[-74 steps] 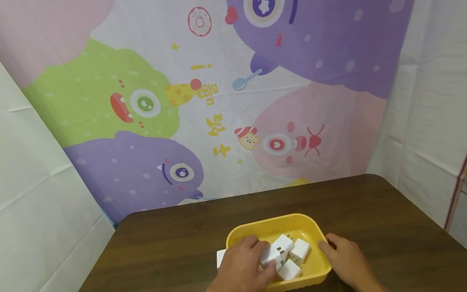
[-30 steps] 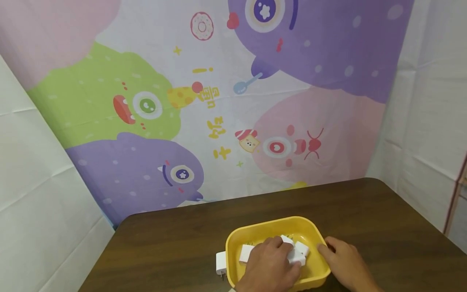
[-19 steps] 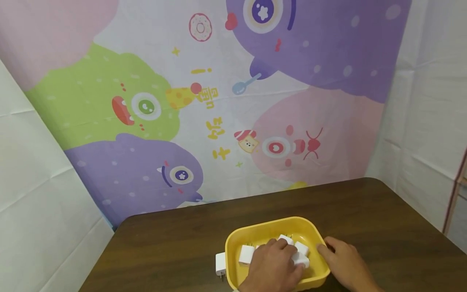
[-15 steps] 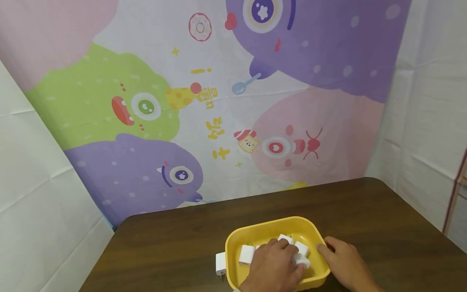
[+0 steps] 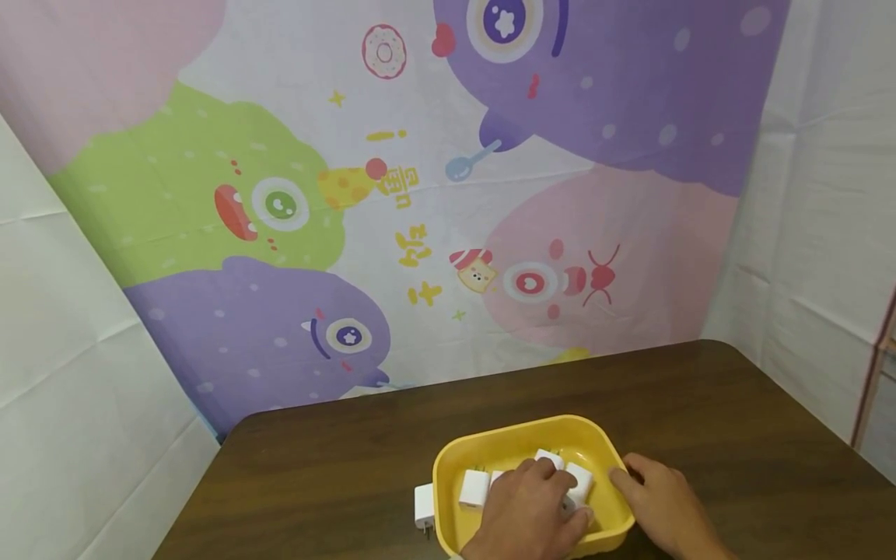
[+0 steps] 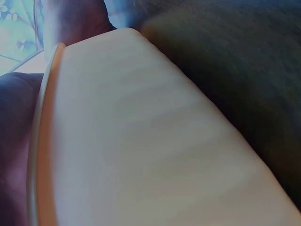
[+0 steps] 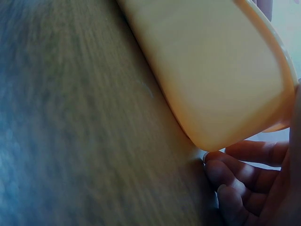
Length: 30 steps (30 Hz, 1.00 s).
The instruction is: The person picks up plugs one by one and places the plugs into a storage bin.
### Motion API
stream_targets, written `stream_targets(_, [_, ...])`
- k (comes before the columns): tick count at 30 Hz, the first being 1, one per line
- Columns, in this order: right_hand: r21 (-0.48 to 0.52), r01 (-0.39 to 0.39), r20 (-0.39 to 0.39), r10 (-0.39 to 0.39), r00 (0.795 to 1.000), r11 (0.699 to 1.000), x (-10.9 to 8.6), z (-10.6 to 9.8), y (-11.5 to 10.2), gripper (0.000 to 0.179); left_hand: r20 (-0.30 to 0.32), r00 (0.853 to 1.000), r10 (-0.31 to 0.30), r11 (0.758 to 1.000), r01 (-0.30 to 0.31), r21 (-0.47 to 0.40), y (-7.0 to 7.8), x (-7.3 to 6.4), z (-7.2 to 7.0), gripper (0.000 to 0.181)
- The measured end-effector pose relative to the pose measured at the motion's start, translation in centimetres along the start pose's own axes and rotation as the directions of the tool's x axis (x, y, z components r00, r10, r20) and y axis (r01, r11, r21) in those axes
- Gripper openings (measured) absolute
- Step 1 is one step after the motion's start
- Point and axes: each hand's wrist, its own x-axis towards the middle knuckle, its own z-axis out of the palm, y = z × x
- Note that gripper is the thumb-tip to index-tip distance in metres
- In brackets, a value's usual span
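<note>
A yellow plastic basket [image 5: 521,432] stands on the dark wooden table, with several white plug chargers in it. My left hand [image 5: 528,505] reaches down into it and pinches a white charger [image 5: 568,507] between thumb and fingers, mostly hidden by the hand. Right beside those fingertips sits another charger [image 5: 581,481]. Nearer the basket's left wall lies a charger [image 5: 474,488], and one more [image 5: 549,459] shows beyond the hand. My right hand [image 5: 661,498] grips the basket's right side, thumb at the rim; its fingers [image 7: 230,172] curl at the outer bottom corner in the right wrist view.
Against the basket's left outer side, a white charger [image 5: 424,504] lies on the table [image 5: 315,467], prongs toward me. A cartoon-printed cloth [image 5: 434,233] hangs behind the table's far edge, with white cloths at both sides. The left wrist view is filled mostly by the basket's outer wall.
My left hand has moved rightward and lower into the basket with its charger, uncovering a charger at the left. In the last half second the held charger has turned. The right hand stays put.
</note>
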Motion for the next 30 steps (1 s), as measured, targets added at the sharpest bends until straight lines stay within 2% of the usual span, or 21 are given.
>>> stream_targets(2, [-0.003, 0.006, -0.004, -0.006, 1.000, 1.000, 0.0, 0.1, -0.1, 0.025, 0.004, 1.000, -0.003, 1.000, 0.003, 0.003, 0.0, 0.0, -0.1, 0.032])
stream_targets(8, [-0.006, 0.013, -0.012, -0.014, 1.000, 1.000, -0.1, 0.0, -0.2, 0.027, -0.047, 0.999, 0.001, 1.000, 0.000, 0.015, 0.1, -0.2, -0.1, 0.033])
stream_targets(15, [0.000, 0.003, 0.004, -0.003, 1.000, 1.000, -0.1, -0.1, -0.3, 0.027, -0.021, 1.000, -0.001, 1.000, 0.001, -0.004, 0.0, -0.5, -0.4, 0.033])
stream_targets(20, [-0.016, -0.008, 0.018, 0.009, 1.000, 1.000, -0.1, -0.2, -0.5, 0.034, -0.035, 0.999, -0.004, 0.999, 0.002, -0.043, -0.5, -0.8, -0.7, 0.027])
stream_targets(24, [-0.023, -0.017, 0.030, 0.018, 0.999, 1.000, 0.0, -0.3, -0.4, 0.037, -0.077, 0.997, -0.004, 0.997, -0.001, -0.074, -1.0, -1.2, -0.9, 0.022])
stream_targets(30, [-0.039, -0.017, 0.038, 0.019, 0.999, 0.999, 0.1, -0.3, -0.2, 0.037, -0.157, 0.988, 0.008, 0.998, -0.018, -0.068, -2.0, -1.8, -1.3, 0.019])
